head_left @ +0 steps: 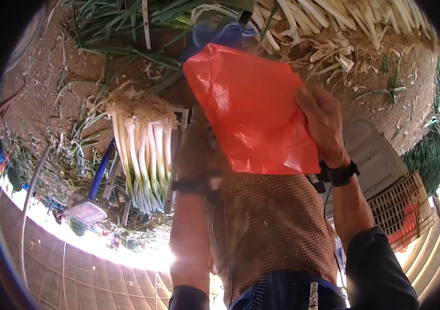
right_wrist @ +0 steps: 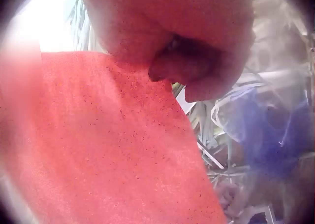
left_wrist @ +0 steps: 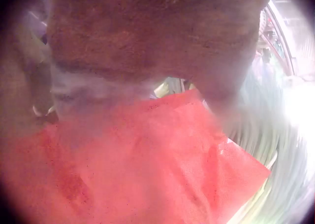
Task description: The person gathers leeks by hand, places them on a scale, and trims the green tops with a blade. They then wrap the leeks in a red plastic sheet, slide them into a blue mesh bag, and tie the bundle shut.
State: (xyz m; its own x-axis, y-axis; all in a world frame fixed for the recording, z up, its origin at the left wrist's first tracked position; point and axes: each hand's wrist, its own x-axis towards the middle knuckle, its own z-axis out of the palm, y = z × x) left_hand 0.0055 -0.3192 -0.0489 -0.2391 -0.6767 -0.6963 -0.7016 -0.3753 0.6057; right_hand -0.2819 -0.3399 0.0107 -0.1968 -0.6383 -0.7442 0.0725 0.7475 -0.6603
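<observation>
Red plastic bag (head_left: 253,108), thin and flat, is held up in front of the person's checked apron (head_left: 271,227), between the two hands and above the earth floor (head_left: 39,77). The right hand (head_left: 323,121) has its grip clamped on the bag's right edge, the thumb on the near face and the fingers curled behind. The left hand (head_left: 195,147) sits at the bag's left edge but is blurred in the head view, and in the left wrist view it is only a soft mass over the film. I cannot tell whether that grip is closed on the bag or merely beside it.

To the left, a trimmed bundle of green onions (head_left: 142,155) lies with its white stems together. On the far side are a blue bag (head_left: 220,33) and a heap of more onions (head_left: 333,15), and a slatted crate (head_left: 400,206) stands to the right.

The likeliest trouble, in my judgement, is the film itself. With only one sure pinch on a slick edge, the bag could slide out or twist and drop onto the dirt and loose leaves. Its layers also look pressed flat, so the mouth may resist being parted. A hard tug from one side could stretch or tear the plastic.
</observation>
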